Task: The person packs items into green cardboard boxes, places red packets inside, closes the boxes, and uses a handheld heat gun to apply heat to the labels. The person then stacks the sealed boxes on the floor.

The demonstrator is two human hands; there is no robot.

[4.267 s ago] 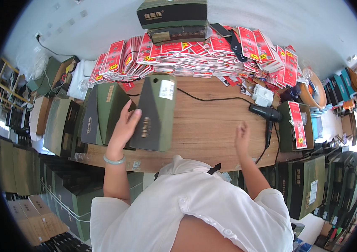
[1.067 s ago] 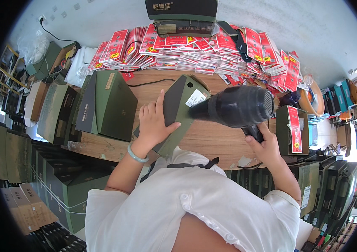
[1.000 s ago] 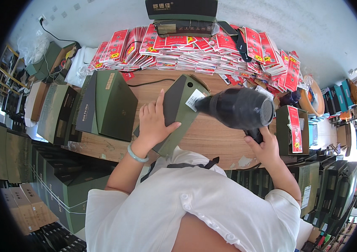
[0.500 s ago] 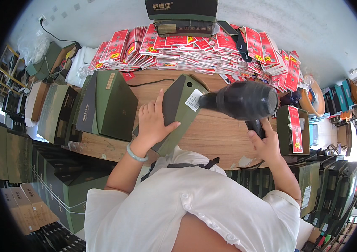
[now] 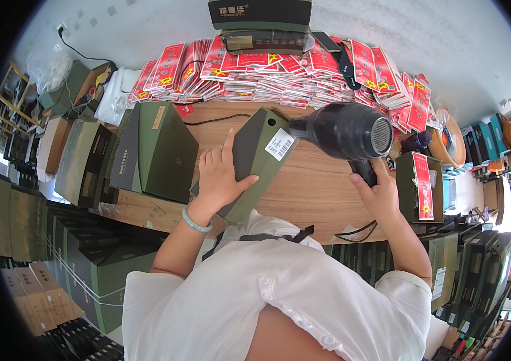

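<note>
Left hand [image 5: 219,180], fingers spread wide, is resting on a shoebox [image 5: 265,167] near the surface's [image 5: 321,198] front edge; right hand [image 5: 381,195] is gripping a hair dryer [image 5: 348,131]; barcode label [image 5: 280,144] is sitting attached.

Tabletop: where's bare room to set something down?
Widest: tabletop between the angled box under the left hand and the right hand holding the hair dryer. Narrower: between it and the green box leftward. Crowded: back edge, stacked with red packets.
</note>
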